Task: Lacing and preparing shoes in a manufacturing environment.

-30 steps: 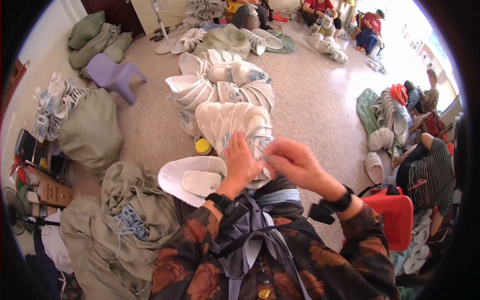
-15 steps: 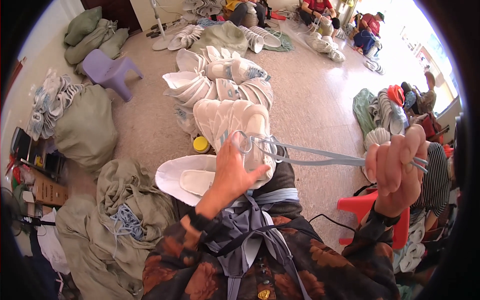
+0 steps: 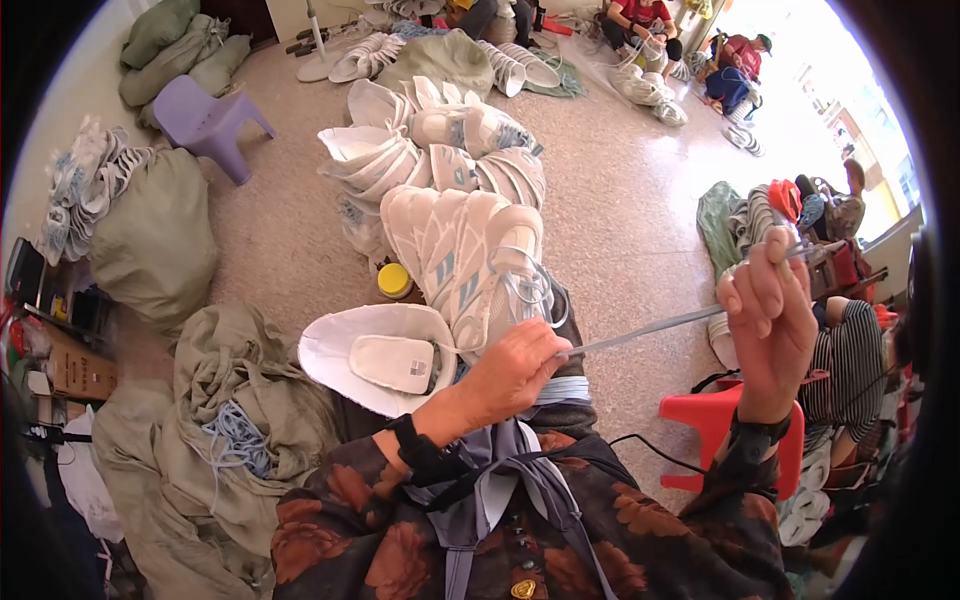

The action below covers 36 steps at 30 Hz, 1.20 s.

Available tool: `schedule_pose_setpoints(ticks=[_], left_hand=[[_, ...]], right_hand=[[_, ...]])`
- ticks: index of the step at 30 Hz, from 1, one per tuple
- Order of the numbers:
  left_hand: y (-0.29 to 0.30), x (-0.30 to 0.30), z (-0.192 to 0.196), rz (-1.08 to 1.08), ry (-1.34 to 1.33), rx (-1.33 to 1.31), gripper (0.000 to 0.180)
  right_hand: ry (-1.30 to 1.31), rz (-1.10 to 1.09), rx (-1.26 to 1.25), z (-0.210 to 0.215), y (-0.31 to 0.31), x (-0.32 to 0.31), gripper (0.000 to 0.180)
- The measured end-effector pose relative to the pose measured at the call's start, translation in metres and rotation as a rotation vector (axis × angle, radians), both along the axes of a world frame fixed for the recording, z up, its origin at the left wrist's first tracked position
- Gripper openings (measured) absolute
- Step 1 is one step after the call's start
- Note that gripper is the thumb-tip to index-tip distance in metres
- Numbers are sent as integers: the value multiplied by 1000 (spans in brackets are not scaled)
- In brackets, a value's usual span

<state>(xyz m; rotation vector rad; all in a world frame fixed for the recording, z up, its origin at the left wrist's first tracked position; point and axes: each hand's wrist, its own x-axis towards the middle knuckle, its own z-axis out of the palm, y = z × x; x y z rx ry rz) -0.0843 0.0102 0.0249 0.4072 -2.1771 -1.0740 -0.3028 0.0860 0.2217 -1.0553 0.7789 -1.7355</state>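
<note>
A grey-blue shoelace (image 3: pixel 640 328) is stretched between my two hands. My left hand (image 3: pixel 508 374) is closed on one part of it, low over the near end of a white shoe upper (image 3: pixel 513 235). My right hand (image 3: pixel 768 335), raised to the right, pinches the lace between its fingers, and a short end pokes out past them. Loose loops of lace (image 3: pixel 530 280) stand on the front of this upper. It is the nearest of a row of nested uppers (image 3: pixel 440 235) across my lap. Beside my left hand lies another white upper (image 3: pixel 330 345), its pale inner sole facing up.
More nested uppers (image 3: pixel 375 160) extend ahead. A yellow-lidded jar (image 3: pixel 394 281) stands left of them. Green-grey cloth (image 3: pixel 150 450) with a tangle of blue laces (image 3: pixel 238 440) lies to my left. A red stool (image 3: pixel 690 425) is at right, a purple chair (image 3: pixel 205 115) far left. People sit farther back.
My left hand has moved from the lace loops down to the near end of the upper, closing on the lace. My right hand has shifted slightly left and up, and its fingers have straightened somewhat.
</note>
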Motion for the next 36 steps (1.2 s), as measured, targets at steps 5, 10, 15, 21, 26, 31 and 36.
schedule_pose_setpoints(ticks=[5,10,15,21,26,31,36], left_hand=[[-1,-12,78,119,226,-156,48],[11,-29,93,-244,264,160,36],[2,-3,24,-4,143,16,11],[0,8,6,32,78,-61,5],[0,10,7,5,85,-66,7],[-8,9,1,50,33,36,7],[-22,0,14,62,-8,-7,10]], right_hand=[[127,183,-95,6,-10,7,9],[70,280,-104,9,-17,12,8],[43,-87,-20,-13,-17,-30,13],[117,-107,157,-79,-54,-46,11],[91,-122,243,-91,-67,-62,10],[-100,140,95,-39,-73,-52,15],[-164,305,28,-5,-51,2,21]])
